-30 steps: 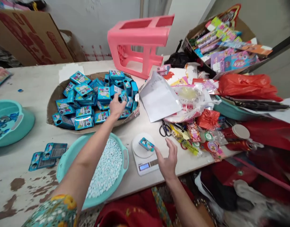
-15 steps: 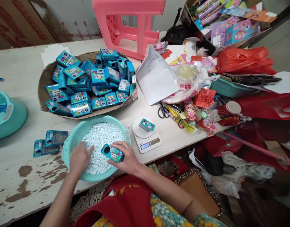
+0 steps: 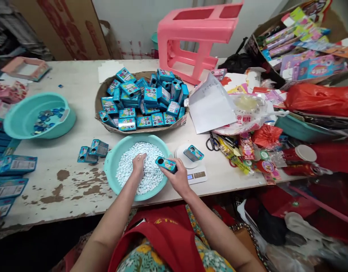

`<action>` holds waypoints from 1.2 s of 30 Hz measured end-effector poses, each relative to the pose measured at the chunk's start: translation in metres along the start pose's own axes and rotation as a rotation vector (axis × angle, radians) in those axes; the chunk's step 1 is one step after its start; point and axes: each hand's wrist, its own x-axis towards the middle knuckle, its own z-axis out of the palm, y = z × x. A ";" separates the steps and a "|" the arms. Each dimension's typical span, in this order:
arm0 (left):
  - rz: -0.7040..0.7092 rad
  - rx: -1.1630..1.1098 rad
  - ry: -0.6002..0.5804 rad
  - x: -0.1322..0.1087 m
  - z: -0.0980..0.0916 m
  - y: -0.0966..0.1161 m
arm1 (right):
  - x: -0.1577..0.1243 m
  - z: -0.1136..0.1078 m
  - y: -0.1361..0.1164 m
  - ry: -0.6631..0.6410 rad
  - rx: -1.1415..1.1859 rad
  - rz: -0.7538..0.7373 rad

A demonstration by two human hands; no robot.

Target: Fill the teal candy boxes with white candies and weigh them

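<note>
My right hand [image 3: 179,177] grips a small blue candy box [image 3: 166,164] with a dark round hole in its top end, tilted above the right side of a teal basin [image 3: 108,172]. Small whitish candies [image 3: 151,175] fill the basin. My left hand [image 3: 138,165] is in the middle of them, fingers curled together around some candies; its fingertips are partly hidden. Just right of the basin, a white kitchen scale [image 3: 200,175] carries another blue candy box [image 3: 193,153]. Two more blue boxes [image 3: 99,147] stand left of the basin.
Behind the basin, a cardboard tray [image 3: 98,102] is heaped with blue boxes. Another teal basin [image 3: 68,121] holds small blue pieces at left, near stacked boxes [image 3: 17,163]. A pink stool [image 3: 196,37] lies at the back. Scissors [image 3: 212,142], papers and packets crowd the right.
The view has swung left, showing more of the table there. My left hand's fingers, blurred and apart before, are now curled in the candies. My right hand still holds the box.
</note>
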 end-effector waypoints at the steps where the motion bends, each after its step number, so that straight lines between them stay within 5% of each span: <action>1: -0.017 -0.049 0.000 -0.002 -0.006 0.005 | 0.002 0.002 -0.001 -0.018 -0.028 -0.027; 5: -0.095 -0.428 -0.146 -0.020 -0.023 0.040 | 0.007 0.022 -0.005 -0.128 -0.165 -0.103; 8: -0.011 -0.633 -0.214 -0.036 -0.025 0.065 | 0.010 0.040 -0.009 -0.202 -0.235 -0.124; 16: 0.142 -0.605 -0.069 -0.042 -0.016 0.082 | 0.013 0.049 -0.028 -0.209 -0.283 -0.145; 21: 0.245 -0.519 -0.076 -0.040 -0.013 0.093 | 0.017 0.045 -0.036 -0.201 -0.249 -0.111; 36: 0.241 -0.568 -0.205 -0.051 -0.013 0.103 | 0.021 0.036 -0.039 -0.216 -0.164 -0.073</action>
